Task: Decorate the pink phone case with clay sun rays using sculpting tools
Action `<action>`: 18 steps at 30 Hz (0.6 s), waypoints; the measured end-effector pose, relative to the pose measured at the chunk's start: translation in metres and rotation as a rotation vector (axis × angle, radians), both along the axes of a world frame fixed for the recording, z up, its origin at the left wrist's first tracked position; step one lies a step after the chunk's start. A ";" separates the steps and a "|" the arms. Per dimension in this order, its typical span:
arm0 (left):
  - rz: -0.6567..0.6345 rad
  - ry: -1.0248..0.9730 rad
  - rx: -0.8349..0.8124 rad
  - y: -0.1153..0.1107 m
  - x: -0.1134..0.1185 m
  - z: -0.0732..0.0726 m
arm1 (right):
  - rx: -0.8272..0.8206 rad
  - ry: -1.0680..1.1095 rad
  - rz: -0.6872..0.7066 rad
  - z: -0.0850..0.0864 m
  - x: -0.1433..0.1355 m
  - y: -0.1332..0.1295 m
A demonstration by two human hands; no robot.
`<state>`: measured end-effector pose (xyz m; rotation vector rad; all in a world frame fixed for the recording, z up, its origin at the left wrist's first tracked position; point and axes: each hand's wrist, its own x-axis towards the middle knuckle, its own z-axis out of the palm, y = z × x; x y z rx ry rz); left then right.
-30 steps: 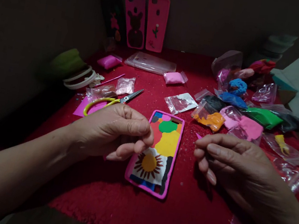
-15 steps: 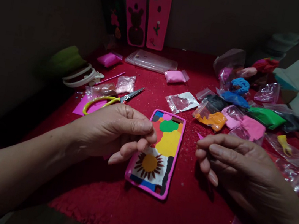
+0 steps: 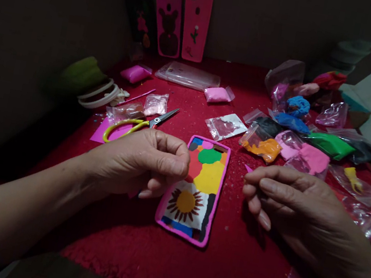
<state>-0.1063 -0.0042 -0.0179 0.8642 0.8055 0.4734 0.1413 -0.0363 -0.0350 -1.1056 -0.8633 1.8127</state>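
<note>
A phone case (image 3: pixel 210 178) with a pink rim lies on the red cloth, covered in patches of coloured clay and a yellow and brown sunflower on white. My left hand (image 3: pixel 152 164) hovers over its left edge, thumb and forefinger pressed together; anything between them is too small to make out. To the right of the case, my right hand (image 3: pixel 289 200) is closed round a thin pink clay tool (image 3: pixel 248 168), mostly hidden by the fingers, its pointed end showing past the forefinger. Scissors (image 3: pixel 148 124) with yellow handles lie beyond my left hand.
Bags of coloured clay, such as orange (image 3: pixel 262 148) and green (image 3: pixel 330 145), crowd the right side. Clear phone cases (image 3: pixel 188 76) lie at the back, below decorated cases (image 3: pixel 195 25) leaning on the wall. White rings (image 3: pixel 97 97) sit at the left.
My left fingers have curled in, and the thumb now presses against the bent forefinger. My right hand and the phone case have stayed in place.
</note>
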 end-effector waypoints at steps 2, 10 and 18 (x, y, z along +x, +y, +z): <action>-0.005 -0.003 0.003 0.000 0.000 0.000 | 0.000 -0.001 -0.001 0.000 0.001 -0.001; -0.010 0.098 0.076 0.002 -0.004 0.001 | 0.016 0.008 -0.008 0.000 0.002 -0.001; 0.113 0.267 0.257 -0.004 -0.014 0.025 | 0.018 0.000 -0.009 -0.002 0.003 -0.001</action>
